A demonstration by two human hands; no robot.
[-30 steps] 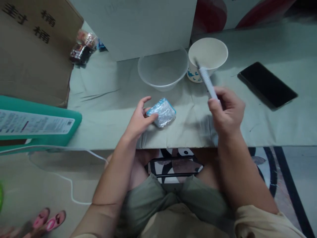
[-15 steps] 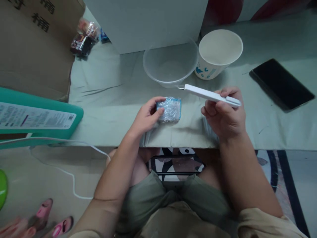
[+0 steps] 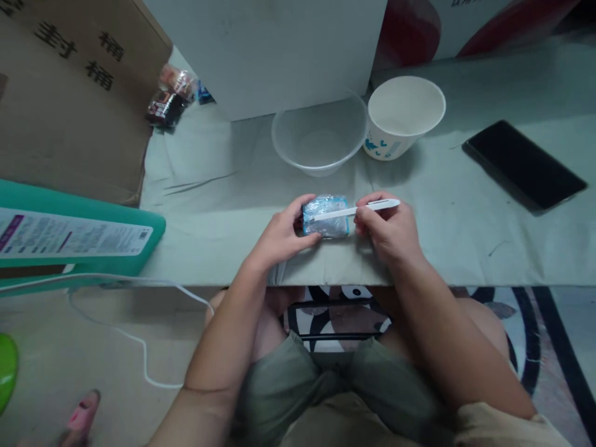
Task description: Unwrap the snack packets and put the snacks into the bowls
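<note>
Head view: a table [image 3: 209, 242] covered with a pale green cloth spans the work area in front of the seated person. A brown cardboard box [image 3: 69, 118] with black printed characters stands at the far left. A white box [image 3: 265, 56] stands at the rear, behind the bowl. A green container [image 3: 93, 203] with a white printed label is located at the left, below the cardboard box in the view. A clear bowl [image 3: 321, 169] sits near the front face of the white box. A black phone [image 3: 524, 164] lies flat at the right side of the cloth. A white paper cup [image 3: 386, 143] with blue print stands upright just beside the bowl, on its right. The left hand [image 3: 282, 233] is partly closed, with the thumb at the lower edge and the fingers at the upper left of a film-wrapped packet [image 3: 328, 230], gripping it. The packet is positioned near the front edge of the table, in front of the bowl and between both hands. The right hand [image 3: 391, 230] is closed in a pinch on a slim white pen-shaped tool [image 3: 384, 204]. The tool extends leftward across the packet; contact between its tip and the film cannot be confirmed.
</note>
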